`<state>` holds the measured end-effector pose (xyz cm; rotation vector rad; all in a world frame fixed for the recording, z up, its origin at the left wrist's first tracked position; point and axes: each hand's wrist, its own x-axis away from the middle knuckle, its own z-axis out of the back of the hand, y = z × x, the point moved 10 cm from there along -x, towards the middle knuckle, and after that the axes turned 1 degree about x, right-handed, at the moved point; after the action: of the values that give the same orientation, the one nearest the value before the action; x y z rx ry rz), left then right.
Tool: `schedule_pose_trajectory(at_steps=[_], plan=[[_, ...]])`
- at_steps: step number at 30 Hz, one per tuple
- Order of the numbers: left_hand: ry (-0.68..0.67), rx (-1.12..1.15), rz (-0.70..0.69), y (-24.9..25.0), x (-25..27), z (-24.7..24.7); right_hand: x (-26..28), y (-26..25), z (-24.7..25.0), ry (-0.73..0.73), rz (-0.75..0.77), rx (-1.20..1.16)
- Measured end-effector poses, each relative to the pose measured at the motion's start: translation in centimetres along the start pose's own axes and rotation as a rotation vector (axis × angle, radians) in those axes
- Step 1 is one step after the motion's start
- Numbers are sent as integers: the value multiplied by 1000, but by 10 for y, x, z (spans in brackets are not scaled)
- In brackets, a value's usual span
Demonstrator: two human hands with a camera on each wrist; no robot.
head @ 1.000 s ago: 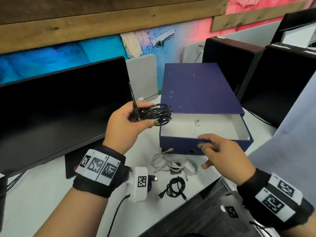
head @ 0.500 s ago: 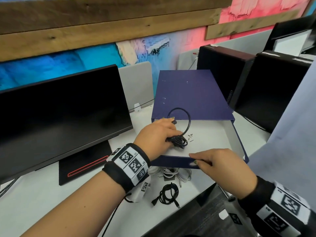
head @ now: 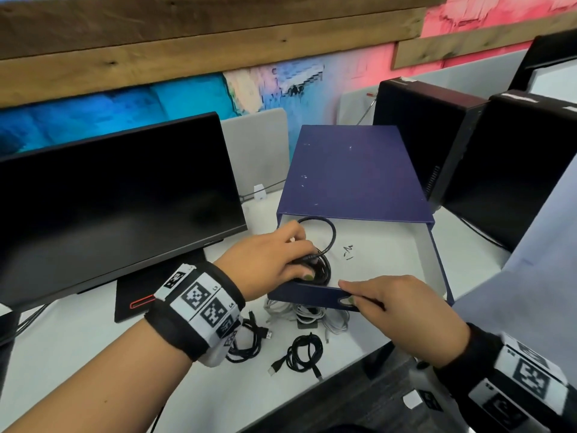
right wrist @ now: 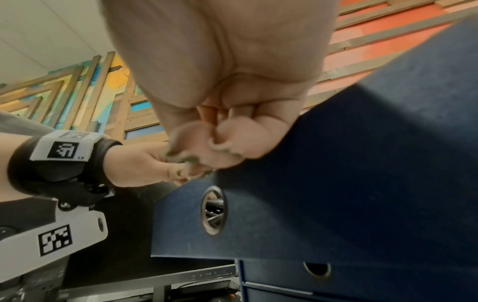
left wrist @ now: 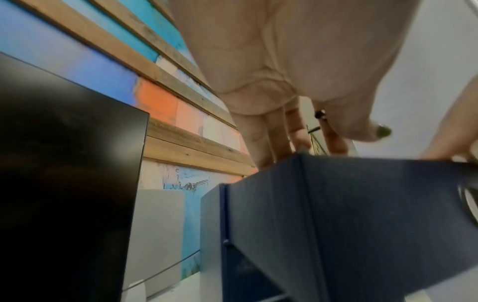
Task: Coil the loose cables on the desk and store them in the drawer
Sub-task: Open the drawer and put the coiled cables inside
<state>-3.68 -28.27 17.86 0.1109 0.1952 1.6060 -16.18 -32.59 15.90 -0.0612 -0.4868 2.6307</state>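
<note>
A dark blue box drawer (head: 438, 270) with a white inside stands pulled out on the desk. My left hand (head: 304, 257) reaches into its front left corner and holds a coiled black cable (head: 323, 270) against the floor, thumb on the coil. One loose loop (head: 332, 232) of that cable arcs toward the back. My right hand (head: 346, 292) pinches the drawer's front wall (head: 299, 292) at its finger hole. In the right wrist view the curled fingers (right wrist: 227, 147) sit on the wall's rim (right wrist: 336, 183). The left wrist view shows the fingers (left wrist: 274, 139) going down behind the wall (left wrist: 362, 204).
On the white desk in front of the drawer lie a white cable bundle (head: 309, 314), a black coil (head: 303, 351) and another black cable (head: 249, 342) partly under my left wrist. A monitor (head: 109, 198) stands left, black computer towers (head: 437, 135) right. The desk edge (head: 343, 370) runs close.
My left hand has carried the black coil from above the desk down into the drawer's front left corner. My right hand stays on the drawer front.
</note>
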Motion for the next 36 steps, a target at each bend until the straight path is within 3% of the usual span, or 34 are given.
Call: schedule_pose_trajectory(at_steps=[4,9,15,19,26,36], plan=[[22,21,-15,4,3,-17,0,-1,-1,-15,23,5],[149,-100,-30,5,3,-15,1,0,-2,-13,30,7],[265,17,-70,8,2,1,1,-1,-2,-12,42,-1],[357,245,15,-3,7,13,1,-1,-1,-9,45,0],[207,392,51,-2,-2,1,2,-1,-1,14,52,-5],[160,378,203,-18,-23,-8,2,-1,-2,19,61,-17]])
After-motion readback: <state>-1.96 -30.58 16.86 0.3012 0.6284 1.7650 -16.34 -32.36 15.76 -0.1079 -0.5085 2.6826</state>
